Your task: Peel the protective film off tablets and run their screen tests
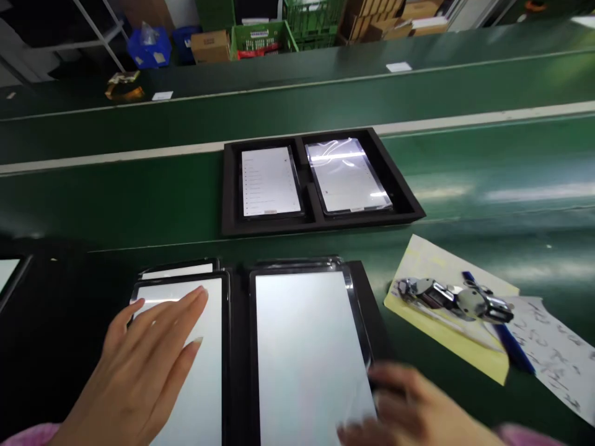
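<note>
Two tablets with blank, lit screens lie side by side at the front. My left hand (149,353) is spread over the left tablet (199,384), palm down, fingertips near its upper part, holding nothing. The right tablet (307,347) has a clear film edge along its right side. At its lower right corner is my right hand (404,402), blurred by motion, its fingers apart. Beneath the tablets shows a black tray (369,310), and further tablet edges stick out behind them.
A black two-compartment tray (320,226) holding two lit tablets sits further back on the green belt (116,204). To the right, a metal watch-like object (465,301) and a blue pen (514,350) lie on yellow and white papers (553,353). Crates and cartons stand behind.
</note>
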`<state>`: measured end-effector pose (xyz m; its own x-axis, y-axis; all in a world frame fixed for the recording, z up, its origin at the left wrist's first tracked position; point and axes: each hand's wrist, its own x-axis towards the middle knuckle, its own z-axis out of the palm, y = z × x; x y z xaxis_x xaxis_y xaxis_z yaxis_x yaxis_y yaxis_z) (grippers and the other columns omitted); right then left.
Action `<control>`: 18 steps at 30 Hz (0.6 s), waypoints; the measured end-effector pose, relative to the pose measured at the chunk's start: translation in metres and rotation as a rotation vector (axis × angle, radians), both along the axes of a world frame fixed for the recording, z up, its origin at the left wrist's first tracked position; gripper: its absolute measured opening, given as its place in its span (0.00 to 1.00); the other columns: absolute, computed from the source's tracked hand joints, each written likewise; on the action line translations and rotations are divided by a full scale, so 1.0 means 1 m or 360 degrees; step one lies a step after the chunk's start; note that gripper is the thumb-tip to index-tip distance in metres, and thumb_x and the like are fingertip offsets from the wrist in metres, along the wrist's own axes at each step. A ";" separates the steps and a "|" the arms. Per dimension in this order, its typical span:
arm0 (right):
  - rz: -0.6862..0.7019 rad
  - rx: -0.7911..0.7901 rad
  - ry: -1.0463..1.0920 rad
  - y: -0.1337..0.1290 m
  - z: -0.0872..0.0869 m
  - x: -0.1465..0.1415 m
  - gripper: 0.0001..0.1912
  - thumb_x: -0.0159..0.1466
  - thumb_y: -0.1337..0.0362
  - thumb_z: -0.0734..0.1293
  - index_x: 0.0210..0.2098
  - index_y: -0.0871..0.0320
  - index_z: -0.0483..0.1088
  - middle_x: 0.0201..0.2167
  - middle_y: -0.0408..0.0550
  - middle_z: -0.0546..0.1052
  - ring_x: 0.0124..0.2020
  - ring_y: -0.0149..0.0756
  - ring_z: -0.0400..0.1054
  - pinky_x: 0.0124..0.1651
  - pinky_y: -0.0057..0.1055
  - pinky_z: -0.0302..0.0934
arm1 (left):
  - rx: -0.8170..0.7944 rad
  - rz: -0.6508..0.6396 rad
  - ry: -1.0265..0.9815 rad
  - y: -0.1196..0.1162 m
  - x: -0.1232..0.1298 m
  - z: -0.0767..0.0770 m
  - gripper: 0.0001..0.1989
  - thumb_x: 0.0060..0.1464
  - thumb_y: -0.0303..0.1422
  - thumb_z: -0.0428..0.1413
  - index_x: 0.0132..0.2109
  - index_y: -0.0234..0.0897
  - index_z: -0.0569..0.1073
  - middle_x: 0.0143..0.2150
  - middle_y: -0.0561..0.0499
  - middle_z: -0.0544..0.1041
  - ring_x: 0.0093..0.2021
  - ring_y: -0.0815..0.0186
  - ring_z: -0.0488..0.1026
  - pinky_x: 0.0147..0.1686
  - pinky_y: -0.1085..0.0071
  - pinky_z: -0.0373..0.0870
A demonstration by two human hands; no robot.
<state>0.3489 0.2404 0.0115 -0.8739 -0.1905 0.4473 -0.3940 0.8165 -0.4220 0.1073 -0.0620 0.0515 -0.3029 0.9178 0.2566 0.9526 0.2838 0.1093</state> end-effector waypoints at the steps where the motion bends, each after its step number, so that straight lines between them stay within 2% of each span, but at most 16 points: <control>1: -0.0075 -0.0008 0.0013 0.003 0.002 -0.012 0.12 0.69 0.64 0.70 0.48 0.41 0.79 0.39 0.42 0.80 0.43 0.42 0.74 0.51 0.43 0.72 | 0.0017 -0.0048 0.0003 -0.005 0.007 0.000 0.24 0.69 0.31 0.54 0.70 0.38 0.70 0.56 0.44 0.82 0.54 0.56 0.77 0.71 0.53 0.55; 3: -0.0312 -0.0077 0.0089 0.013 0.005 -0.041 0.11 0.69 0.70 0.68 0.43 0.47 0.78 0.39 0.45 0.80 0.43 0.42 0.73 0.53 0.45 0.68 | 0.0017 -0.0188 -0.0035 -0.014 0.029 -0.001 0.11 0.67 0.35 0.59 0.54 0.43 0.79 0.46 0.49 0.83 0.47 0.58 0.78 0.72 0.52 0.53; 4: -0.0442 -0.0232 0.0118 0.019 0.004 -0.056 0.07 0.69 0.69 0.70 0.40 0.49 0.76 0.39 0.45 0.80 0.43 0.41 0.73 0.52 0.43 0.66 | 0.0006 -0.0257 -0.0064 -0.018 0.043 -0.003 0.05 0.66 0.38 0.61 0.45 0.45 0.79 0.40 0.52 0.81 0.42 0.60 0.77 0.73 0.51 0.51; 5: -0.0563 -0.0436 0.0118 0.026 0.001 -0.070 0.05 0.70 0.67 0.70 0.37 0.51 0.75 0.39 0.45 0.80 0.43 0.40 0.73 0.51 0.43 0.65 | 0.0001 -0.0288 -0.0101 -0.021 0.058 -0.006 0.07 0.66 0.40 0.62 0.39 0.44 0.77 0.35 0.55 0.79 0.37 0.62 0.75 0.74 0.51 0.47; 7: -0.0751 -0.0850 0.0016 0.039 -0.007 -0.092 0.05 0.70 0.63 0.71 0.36 0.52 0.73 0.35 0.44 0.80 0.39 0.39 0.74 0.46 0.40 0.65 | 0.0020 -0.0257 -0.0197 -0.024 0.087 -0.015 0.15 0.68 0.42 0.61 0.32 0.42 0.73 0.30 0.57 0.75 0.33 0.66 0.72 0.75 0.52 0.45; 9: -0.0798 -0.1096 -0.0078 0.047 -0.017 -0.105 0.06 0.70 0.59 0.70 0.37 0.53 0.71 0.31 0.43 0.79 0.34 0.38 0.74 0.38 0.36 0.64 | 0.0102 -0.0128 -0.0275 -0.023 0.107 -0.025 0.18 0.70 0.39 0.60 0.29 0.41 0.71 0.29 0.57 0.74 0.33 0.67 0.71 0.72 0.53 0.47; 12: -0.0760 -0.1220 -0.0088 0.048 -0.027 -0.108 0.10 0.70 0.54 0.70 0.39 0.53 0.69 0.28 0.42 0.79 0.30 0.35 0.73 0.32 0.34 0.60 | 0.0268 0.0018 -0.0268 -0.018 0.120 -0.032 0.21 0.70 0.39 0.60 0.27 0.39 0.69 0.28 0.57 0.71 0.33 0.67 0.69 0.68 0.54 0.51; 15: -0.0775 -0.1313 -0.0020 0.045 -0.031 -0.105 0.13 0.69 0.52 0.71 0.38 0.53 0.69 0.28 0.42 0.78 0.27 0.33 0.69 0.30 0.33 0.56 | 0.0281 0.0033 -0.0186 -0.012 0.124 -0.031 0.24 0.72 0.40 0.57 0.26 0.39 0.67 0.27 0.57 0.70 0.32 0.67 0.68 0.65 0.53 0.52; 18: -0.0799 -0.1377 0.0057 0.043 -0.033 -0.105 0.12 0.68 0.52 0.71 0.37 0.52 0.69 0.28 0.41 0.77 0.25 0.32 0.65 0.29 0.34 0.53 | 0.0225 -0.0026 -0.0138 -0.009 0.133 -0.028 0.21 0.72 0.37 0.58 0.28 0.38 0.69 0.28 0.56 0.71 0.33 0.67 0.69 0.62 0.54 0.53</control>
